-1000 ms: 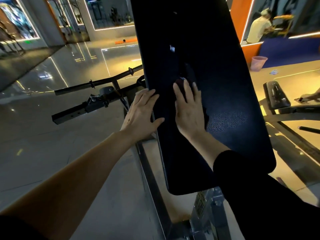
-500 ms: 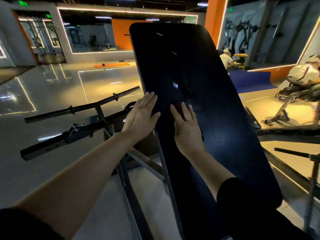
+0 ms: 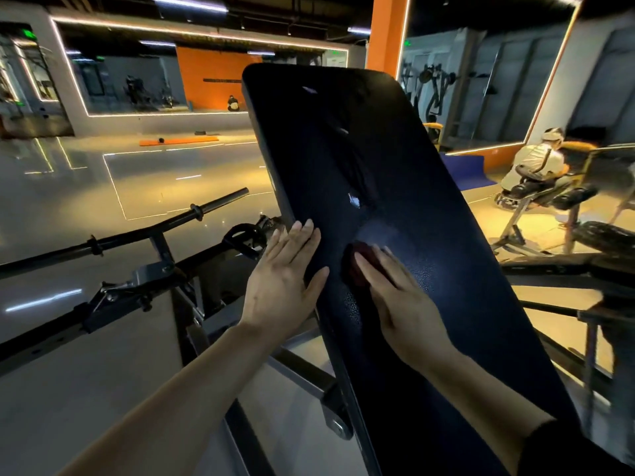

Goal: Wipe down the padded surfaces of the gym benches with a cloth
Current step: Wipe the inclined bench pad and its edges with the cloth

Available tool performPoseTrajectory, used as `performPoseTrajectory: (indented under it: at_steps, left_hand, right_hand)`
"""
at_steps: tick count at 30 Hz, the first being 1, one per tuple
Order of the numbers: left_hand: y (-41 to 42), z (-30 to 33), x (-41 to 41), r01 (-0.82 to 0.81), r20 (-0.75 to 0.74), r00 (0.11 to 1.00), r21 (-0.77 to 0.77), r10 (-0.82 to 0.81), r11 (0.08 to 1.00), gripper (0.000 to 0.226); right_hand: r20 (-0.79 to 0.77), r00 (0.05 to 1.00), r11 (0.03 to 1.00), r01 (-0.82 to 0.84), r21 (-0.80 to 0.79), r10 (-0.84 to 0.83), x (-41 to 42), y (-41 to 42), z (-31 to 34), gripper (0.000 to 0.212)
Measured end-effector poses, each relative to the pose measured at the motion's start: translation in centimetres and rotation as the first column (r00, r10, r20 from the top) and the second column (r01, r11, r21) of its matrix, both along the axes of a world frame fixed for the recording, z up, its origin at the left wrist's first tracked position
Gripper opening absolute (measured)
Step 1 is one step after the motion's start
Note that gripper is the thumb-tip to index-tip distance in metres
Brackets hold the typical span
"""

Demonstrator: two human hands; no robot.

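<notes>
Dark cloth [image 3: 357, 266] mostly hidden under right hand [image 3: 398, 300]

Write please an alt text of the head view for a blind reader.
A right hand presses a dark red cloth flat against a tilted dark bench pad, while the left hand rests open on its left edge. Behind lies a dim gym floor.

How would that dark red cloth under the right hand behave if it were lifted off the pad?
The cloth would probably droop limply: it lies bunched and flattened beneath the right hand. It looks small, so likely light. On the tilted bench pad it might slide once released.
</notes>
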State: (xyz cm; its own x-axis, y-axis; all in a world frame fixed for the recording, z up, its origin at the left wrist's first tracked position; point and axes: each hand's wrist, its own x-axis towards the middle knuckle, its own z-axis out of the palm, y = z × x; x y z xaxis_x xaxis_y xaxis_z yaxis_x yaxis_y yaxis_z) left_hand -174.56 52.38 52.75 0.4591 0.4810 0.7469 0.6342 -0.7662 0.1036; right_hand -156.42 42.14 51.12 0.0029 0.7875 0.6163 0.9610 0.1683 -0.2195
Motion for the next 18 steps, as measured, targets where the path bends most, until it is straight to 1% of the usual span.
performPoseTrajectory:
  at_steps: [1, 2, 4, 5, 6, 7, 9, 11, 12, 14, 16, 18]
  left_hand:
    - [0.1, 0.1, 0.0, 0.006, 0.007, 1.0, 0.004, -0.006, 1.0, 0.055]
    - [0.1, 0.1, 0.0, 0.011, 0.014, 1.0, 0.01, -0.011, 1.0, 0.055]
    - [0.1, 0.0, 0.1, 0.017, 0.029, 0.999, 0.016, -0.018, 1.0, 0.055]
    - [0.1, 0.0, 0.1, 0.022, 0.035, 0.999, 0.011, -0.022, 1.0, 0.055]
    - [0.1, 0.0, 0.1, 0.026, 0.035, 0.999, 0.004, -0.026, 1.0, 0.055]
    - [0.1, 0.0, 0.1, 0.025, 0.031, 0.999, 0.003, -0.025, 1.0, 0.055]
    - [0.1, -0.1, 0.0, 0.024, 0.028, 0.999, 0.011, -0.024, 1.0, 0.055]
    - [0.2, -0.1, 0.0, 0.031, 0.028, 0.999, 0.014, -0.031, 0.999, 0.055]
    - [0.3, 0.0, -0.1, 0.033, 0.026, 0.999, 0.012, -0.033, 0.999, 0.056]
    - [0.2, 0.2, -0.1, 0.034, 0.024, 0.999, 0.007, -0.034, 0.999, 0.056]
    - [0.1, 0.3, -0.1, 0.038, 0.014, 0.999, 0.0, -0.038, 0.999, 0.057]
    - [0.0, 0.4, -0.1, 0.034, 0.012, 0.999, -0.003, -0.034, 0.999, 0.056]
  right_hand:
    - [-0.01, 0.999, 0.999, 0.034, 0.023, -0.034, 1.0, 0.7, 0.5, 0.054]
    - [-0.056, 0.994, 0.994, 0.097, 0.055, -0.094, 1.7, 2.2, 1.3, 0.05]
    - [-0.194, 0.953, 0.965, 0.25, 0.078, -0.232, 2.0, 6.2, 3.5, 0.049]
    - [-0.246, 0.932, 0.954, 0.29, 0.069, -0.266, 1.4, 7.7, 4.5, 0.051]
    - [-0.263, 0.925, 0.949, 0.304, 0.082, -0.274, 0.6, 8.7, 5.0, 0.051]
    - [-0.245, 0.937, 0.953, 0.283, 0.111, -0.25, -0.3, 8.9, 5.0, 0.051]
    - [-0.136, 0.979, 0.977, 0.17, 0.13, -0.153, -1.3, 6.9, 3.5, 0.05]
    - [-0.032, 0.998, 0.997, 0.052, 0.061, -0.05, -1.4, 3.4, 1.7, 0.05]
    - [-0.014, 1.0, 0.999, 0.026, 0.019, -0.025, -1.0, 2.2, 1.2, 0.052]
    - [-0.028, 0.998, 0.997, 0.065, 0.029, -0.064, 0.7, 2.6, 1.7, 0.051]
    - [-0.121, 0.974, 0.978, 0.199, 0.066, -0.19, 1.5, 5.7, 3.6, 0.053]
    - [-0.2, 0.941, 0.957, 0.287, 0.046, -0.272, 0.9, 9.1, 6.2, 0.055]
